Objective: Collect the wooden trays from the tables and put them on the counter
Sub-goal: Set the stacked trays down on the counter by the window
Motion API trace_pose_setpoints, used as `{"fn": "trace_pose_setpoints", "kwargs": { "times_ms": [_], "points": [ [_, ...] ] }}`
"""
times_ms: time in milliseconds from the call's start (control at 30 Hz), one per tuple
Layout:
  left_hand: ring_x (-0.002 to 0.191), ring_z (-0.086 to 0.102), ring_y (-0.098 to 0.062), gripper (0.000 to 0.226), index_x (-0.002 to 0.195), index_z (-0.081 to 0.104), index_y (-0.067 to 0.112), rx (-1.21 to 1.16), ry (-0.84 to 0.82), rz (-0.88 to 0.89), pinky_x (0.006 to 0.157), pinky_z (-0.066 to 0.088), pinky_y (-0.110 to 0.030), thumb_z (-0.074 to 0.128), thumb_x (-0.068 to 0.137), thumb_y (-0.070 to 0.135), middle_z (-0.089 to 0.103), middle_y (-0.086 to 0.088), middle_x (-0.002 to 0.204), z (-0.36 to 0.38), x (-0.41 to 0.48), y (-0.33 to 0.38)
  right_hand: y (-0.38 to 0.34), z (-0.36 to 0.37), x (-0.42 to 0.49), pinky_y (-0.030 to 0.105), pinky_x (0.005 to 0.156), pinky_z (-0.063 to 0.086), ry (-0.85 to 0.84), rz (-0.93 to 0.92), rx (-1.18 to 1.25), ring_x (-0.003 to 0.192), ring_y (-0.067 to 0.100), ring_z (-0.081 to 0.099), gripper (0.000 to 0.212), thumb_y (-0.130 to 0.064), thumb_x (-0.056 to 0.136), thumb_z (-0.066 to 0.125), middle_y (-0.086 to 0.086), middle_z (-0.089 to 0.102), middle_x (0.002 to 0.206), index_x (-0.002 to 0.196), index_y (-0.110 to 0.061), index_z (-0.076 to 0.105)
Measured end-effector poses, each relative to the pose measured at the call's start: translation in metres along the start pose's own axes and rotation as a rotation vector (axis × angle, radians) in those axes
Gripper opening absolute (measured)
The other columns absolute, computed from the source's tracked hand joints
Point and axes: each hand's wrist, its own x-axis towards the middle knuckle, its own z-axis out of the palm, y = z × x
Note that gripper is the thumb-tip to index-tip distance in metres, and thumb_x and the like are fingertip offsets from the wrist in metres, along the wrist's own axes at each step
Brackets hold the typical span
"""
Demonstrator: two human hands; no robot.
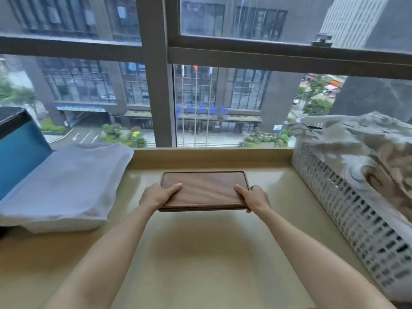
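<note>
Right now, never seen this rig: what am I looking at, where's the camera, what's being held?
There is no machine here: a person works with two bare hands. The single picture comes from a wide-angle camera worn on the head, looking forward and down, so the arms reach in from the bottom edge.

The left hand and right hand each have a grip on one short end of a dark wooden tray, thumbs on top. It is over a pale counter below a window. I cannot tell whether the tray touches the counter.

On the left lies a folded white cloth beside a blue box. On the right stands a white perforated basket holding crumpled fabric.
</note>
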Motion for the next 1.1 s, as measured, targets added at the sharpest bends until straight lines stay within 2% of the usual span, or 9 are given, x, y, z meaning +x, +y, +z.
{"fn": "trace_pose_setpoints", "kwargs": {
  "times_ms": [100,167,300,400,467,533,667,767,1100],
  "points": [
    [0.09,0.058,-0.032,0.064,0.086,0.059,0.006,0.042,0.0,-0.024,0.073,0.042,-0.032,0.055,0.074,0.069,0.068,-0.018,0.107,0.009,0.027,0.015,-0.003,0.002,0.037,0.041,0.073,0.053,-0.026,-0.004,0.006,0.045,0.023,0.056,0.045,-0.051,0.082,0.057,0.003,0.053,0.066,0.066,-0.013,0.042],
    [0.098,0.061,-0.034,0.064,0.086,0.058,0.006,0.073,0.005,-0.038,0.075,0.042,-0.032,0.053,0.075,0.069,0.068,-0.018,0.109,0.014,0.042,0.024,-0.005,0.004,0.058,0.042,0.073,0.053,-0.043,-0.002,0.001,0.049,0.026,0.057,0.045,-0.051,0.082,0.058,0.004,0.054,0.065,0.064,-0.012,0.043],
    [0.104,0.061,-0.033,0.073,0.101,0.065,0.004,0.097,-0.019,-0.06,0.082,0.046,-0.034,0.052,0.074,0.07,0.068,-0.016,0.112,0.022,0.069,0.036,-0.006,0.008,0.091,0.041,0.073,0.052,-0.069,0.005,-0.02,0.055,0.028,0.059,0.046,-0.051,0.083,0.057,0.003,0.053,0.065,0.064,-0.012,0.042],
    [0.107,0.06,-0.033,0.074,0.106,0.066,0.006,0.119,-0.047,-0.061,0.089,0.047,-0.036,0.051,0.075,0.071,0.068,-0.015,0.115,0.027,0.089,0.043,-0.005,0.012,0.113,0.042,0.074,0.05,-0.078,0.016,-0.019,0.07,0.031,0.058,0.045,-0.051,0.085,0.055,0.007,0.056,0.074,0.065,-0.012,0.043],
    [0.109,0.059,-0.033,0.075,0.108,0.064,0.005,0.153,-0.058,-0.063,0.089,0.047,-0.035,0.049,0.076,0.071,0.067,-0.015,0.117,0.029,0.101,0.05,-0.005,0.014,0.126,0.036,0.071,0.041,-0.081,0.022,-0.027,0.08,0.029,0.052,0.044,-0.05,0.086,0.054,0.011,0.058,0.088,0.071,-0.01,0.047],
    [0.112,0.058,-0.033,0.076,0.112,0.061,0.003,0.188,-0.065,-0.059,0.089,0.046,-0.034,0.047,0.078,0.07,0.065,-0.015,0.121,0.03,0.112,0.056,-0.007,0.016,0.139,0.034,0.071,0.037,-0.089,0.023,-0.023,0.084,0.028,0.05,0.045,-0.05,0.087,0.053,0.015,0.06,0.1,0.085,-0.005,0.052],
    [0.118,0.055,-0.033,0.079,0.117,0.058,0.002,0.224,-0.082,-0.073,0.091,0.045,-0.035,0.046,0.078,0.071,0.061,-0.016,0.127,0.032,0.134,0.061,-0.012,0.022,0.161,0.038,0.08,0.042,-0.097,0.03,-0.047,0.103,0.035,0.056,0.057,-0.052,0.087,0.052,0.018,0.061,0.115,0.109,0.001,0.056],
    [0.119,0.054,-0.033,0.081,0.117,0.058,0.002,0.247,-0.096,-0.087,0.092,0.045,-0.035,0.045,0.078,0.071,0.06,-0.016,0.129,0.034,0.145,0.06,-0.016,0.026,0.171,0.039,0.089,0.044,-0.108,0.017,-0.111,0.11,0.037,0.055,0.059,-0.052,0.088,0.05,0.02,0.06,0.12,0.111,0.002,0.055],
    [0.114,0.056,-0.036,0.077,0.112,0.06,-0.002,0.299,-0.094,-0.045,0.087,0.046,-0.035,0.046,0.081,0.067,0.063,-0.02,0.122,0.04,0.157,0.058,-0.017,0.03,0.176,0.04,0.091,0.044,-0.141,-0.067,-0.303,0.115,0.036,0.053,0.06,-0.052,0.091,0.041,0.02,0.058,0.125,0.121,0.0,0.05]
  ]
}}
